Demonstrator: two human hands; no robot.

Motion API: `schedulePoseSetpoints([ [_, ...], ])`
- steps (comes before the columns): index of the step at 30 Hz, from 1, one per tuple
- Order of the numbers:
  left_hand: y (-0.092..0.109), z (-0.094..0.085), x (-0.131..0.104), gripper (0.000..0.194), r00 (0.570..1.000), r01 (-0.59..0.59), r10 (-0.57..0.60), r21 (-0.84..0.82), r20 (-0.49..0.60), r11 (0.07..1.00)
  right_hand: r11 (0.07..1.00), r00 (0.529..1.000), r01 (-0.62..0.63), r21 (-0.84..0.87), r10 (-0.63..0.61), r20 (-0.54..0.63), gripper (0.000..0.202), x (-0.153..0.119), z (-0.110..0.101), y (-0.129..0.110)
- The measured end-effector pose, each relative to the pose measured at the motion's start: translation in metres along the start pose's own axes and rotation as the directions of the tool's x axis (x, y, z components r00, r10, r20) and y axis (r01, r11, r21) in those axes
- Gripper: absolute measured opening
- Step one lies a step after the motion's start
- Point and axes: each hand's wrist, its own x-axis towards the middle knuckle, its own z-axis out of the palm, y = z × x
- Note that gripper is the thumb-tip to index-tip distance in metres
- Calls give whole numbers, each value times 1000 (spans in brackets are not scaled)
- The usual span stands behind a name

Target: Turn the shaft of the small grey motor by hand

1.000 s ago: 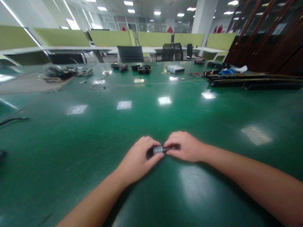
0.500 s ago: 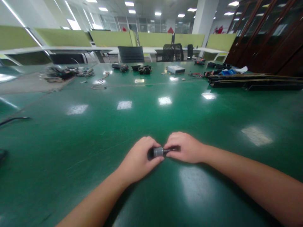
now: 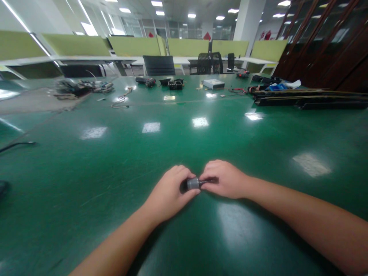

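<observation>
Low over the green table point(image 3: 120, 165), my left hand point(image 3: 172, 191) is closed round a small dark cylinder with a grey band point(image 3: 193, 183). My right hand point(image 3: 224, 179) faces it from the right, its thumb and fingers pinching a thin dark shaft point(image 3: 208, 180) that extends from the cylinder's right end. The fingertips of both hands nearly meet. My palms and fingers hide parts of the object, and its exact kind is too small to tell.
Far across the table lie a dark tool point(image 3: 146, 81), black parts point(image 3: 175, 84), a silver box point(image 3: 213, 84) and a loose cable point(image 3: 120, 101). Long black strips point(image 3: 310, 100) are at the right, a pile of parts point(image 3: 83, 87) at the left. A black cable point(image 3: 17, 145) enters from the left edge.
Both hands keep almost the same place and grip. The banded cylinder in my left hand has shifted very slightly to the right and up.
</observation>
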Motion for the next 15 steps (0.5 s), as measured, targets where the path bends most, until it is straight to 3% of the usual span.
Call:
schedulePoseSetpoints([
  [15, 0, -2, -3, 21, 1000, 9, -8, 0, 6, 1000, 1000, 1000, -6, 23, 6, -8, 9, 0, -4, -3],
])
